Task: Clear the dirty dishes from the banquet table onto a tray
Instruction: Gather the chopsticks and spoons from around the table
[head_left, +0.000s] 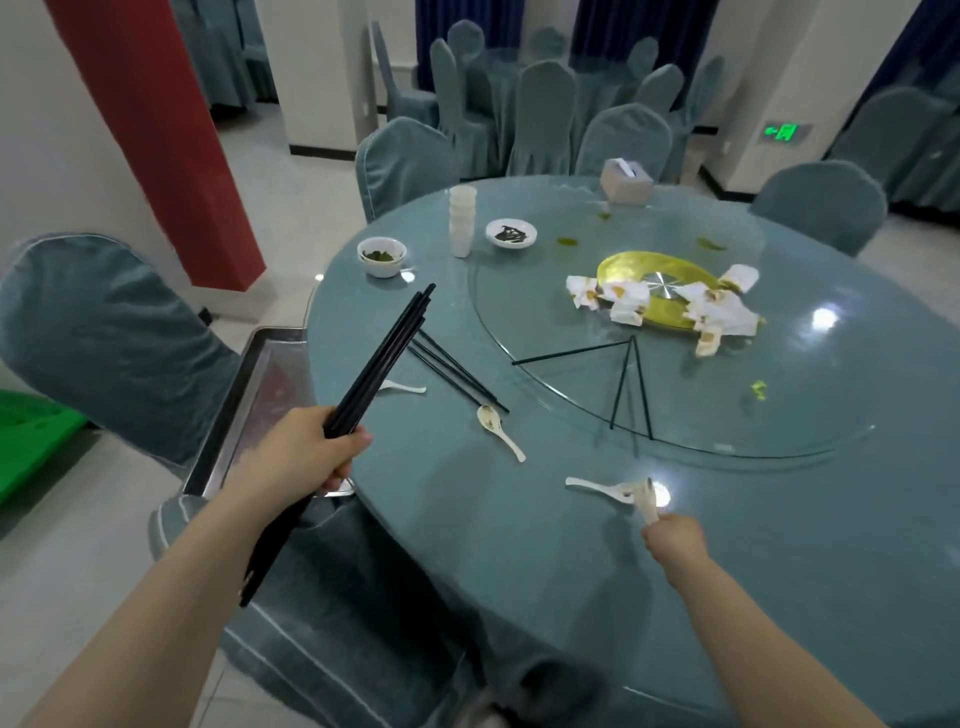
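My left hand (306, 449) grips a bundle of black chopsticks (387, 353) above the table's left edge. My right hand (675, 538) is closed on a white spoon (648, 501), with a second white spoon (602, 488) lying right beside it on the table. More black chopsticks (457, 376) lie on the blue-green tablecloth, others (626, 384) on the glass turntable. Two more spoons (501, 431) (402, 387) lie near them. A small bowl (382, 255), a stack of white cups (461, 221) and a dirty saucer (511, 233) stand at the far left. The metal tray (249, 410) sits left of the table.
Crumpled dirty napkins (631, 304) lie around a gold ring (623, 265) at the turntable's centre. A tissue box (626, 179) stands at the far side. Covered chairs (104, 343) flank the tray and ring the table. A red pillar (156, 130) rises at left.
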